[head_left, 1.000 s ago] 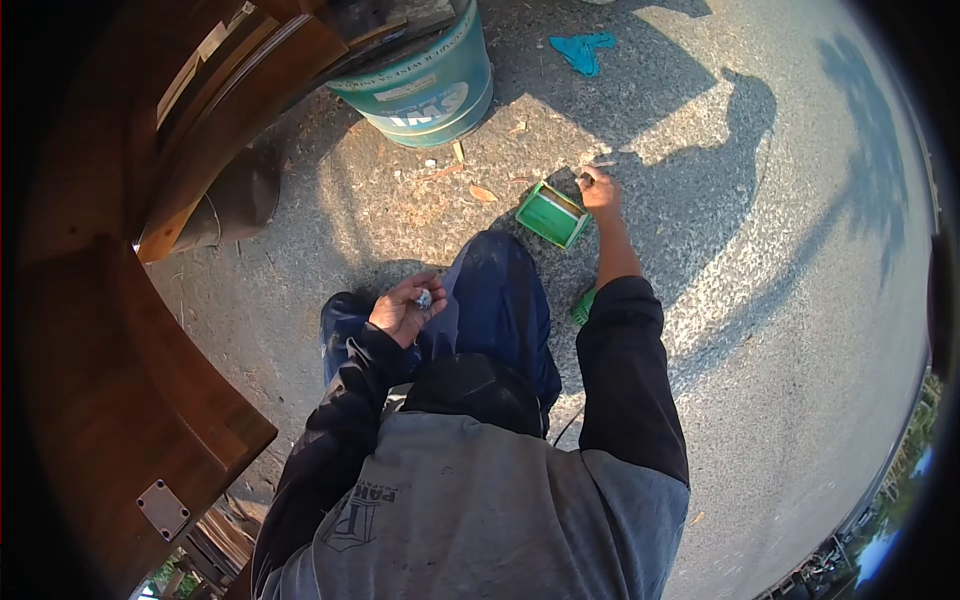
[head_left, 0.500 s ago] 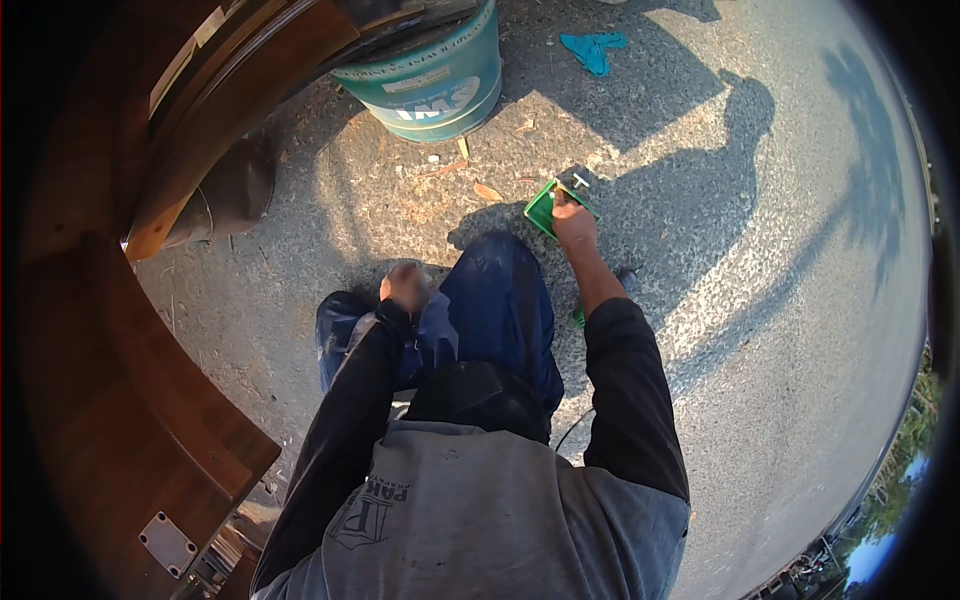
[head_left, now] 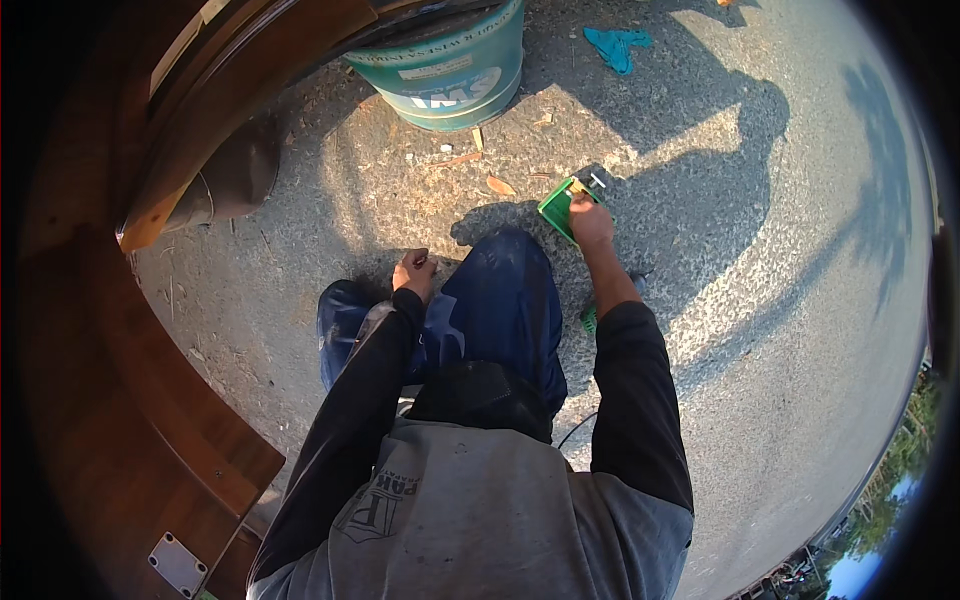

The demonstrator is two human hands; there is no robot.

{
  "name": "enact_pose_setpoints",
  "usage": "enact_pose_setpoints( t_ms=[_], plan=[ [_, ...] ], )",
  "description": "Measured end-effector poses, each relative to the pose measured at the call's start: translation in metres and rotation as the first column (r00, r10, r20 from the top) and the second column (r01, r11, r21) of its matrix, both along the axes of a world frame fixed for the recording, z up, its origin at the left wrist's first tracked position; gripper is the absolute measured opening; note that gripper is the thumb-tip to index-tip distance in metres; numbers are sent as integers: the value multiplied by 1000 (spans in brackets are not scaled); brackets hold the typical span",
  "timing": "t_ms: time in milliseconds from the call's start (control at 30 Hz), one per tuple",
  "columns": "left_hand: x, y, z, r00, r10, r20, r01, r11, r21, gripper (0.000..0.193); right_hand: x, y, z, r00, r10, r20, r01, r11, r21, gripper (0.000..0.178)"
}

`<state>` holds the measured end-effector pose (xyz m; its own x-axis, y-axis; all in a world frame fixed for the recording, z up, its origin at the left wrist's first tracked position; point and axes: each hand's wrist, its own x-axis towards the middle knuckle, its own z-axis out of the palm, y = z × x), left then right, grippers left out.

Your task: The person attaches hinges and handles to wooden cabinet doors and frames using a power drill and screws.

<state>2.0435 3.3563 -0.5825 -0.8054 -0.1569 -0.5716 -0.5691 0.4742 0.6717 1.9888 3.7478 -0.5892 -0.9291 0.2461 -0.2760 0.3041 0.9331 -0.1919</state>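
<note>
Two bare hands work past a worn grey fabric shirt point(head_left: 470, 510) and black sleeves, in front of bent knees in dusty blue trousers point(head_left: 500, 300). Near the centre of the frame, the left hand point(head_left: 415, 272) has its fingers curled inward; whether they hold anything, I cannot tell. Right of centre, the right hand point(head_left: 591, 222) bends down over a shallow, rectangular green tray point(head_left: 556, 218), hiding much of it; what its fingers grasp is unclear. A pale T-shaped piece point(head_left: 598, 181) shows just beside the tray's upper right. The right sleeve partly covers another green object point(head_left: 588, 320) below. Around them spreads rough, grainy pavement point(head_left: 760, 400) with wood scraps point(head_left: 500, 186). Polished brown wood point(head_left: 150, 400) fills the left side and overlaps the rim of a round, tapering green tub point(head_left: 445, 95) at upper centre. A crumpled turquoise cloth point(head_left: 618, 48) lies beyond, upper right.
</note>
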Motion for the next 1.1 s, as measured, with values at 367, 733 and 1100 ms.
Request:
enact_pose_setpoints(
  t_ms=[367,733,1100],
  plan=[
    [-6,17,17,991,84,-101,-69,987,145,42,26,-22,66,976,143,-163,-145,989,0,22],
    [-17,47,84,982,2,-190,58,949,309,44,31,-31,57,953,-78,-293,17,978,-206,6],
    [1,71,148,986,64,-156,91,576,813,36,77,-128,201,978,-37,-207,-169,443,-880,37]
  ],
)
